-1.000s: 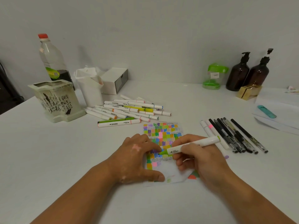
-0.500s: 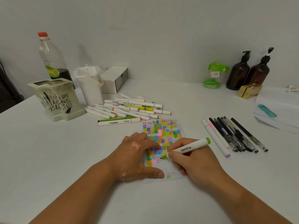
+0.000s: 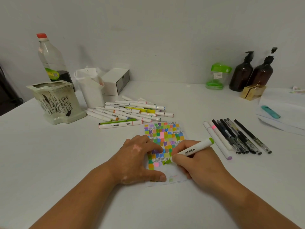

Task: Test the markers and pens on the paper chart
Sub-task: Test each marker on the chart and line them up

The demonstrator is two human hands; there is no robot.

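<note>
A white marker [image 3: 194, 150] with a green end is gripped in the right hand [image 3: 198, 164], pinched close to its tip between the thumb and curled fingers. Its green nib is set against the paper chart [image 3: 165, 133], in the lowest coloured row. The barrel is tilted up and to the right, and the word MARKER is printed on it.

The left hand [image 3: 137, 161] is laid flat on the left part of the chart, with fingers spread and fairly straight and nothing grasped. The index fingertip is pressed on the paper near the nib, and the thumb is laid across the chart's lower left corner.

The chart is placed on the white table [image 3: 49, 162] directly in front of the person. It is covered with a grid of small coloured patches and black zigzag lines.

A loose pile of markers [image 3: 132, 111] is seen just behind the chart to the left. A row of black pens [image 3: 237, 136] with 2 white markers beside it is laid out to the right, apart from the chart. A ceramic pot [image 3: 56, 101], a plastic bottle [image 3: 51, 58] and 2 brown pump bottles [image 3: 242, 71] are placed farther back.
</note>
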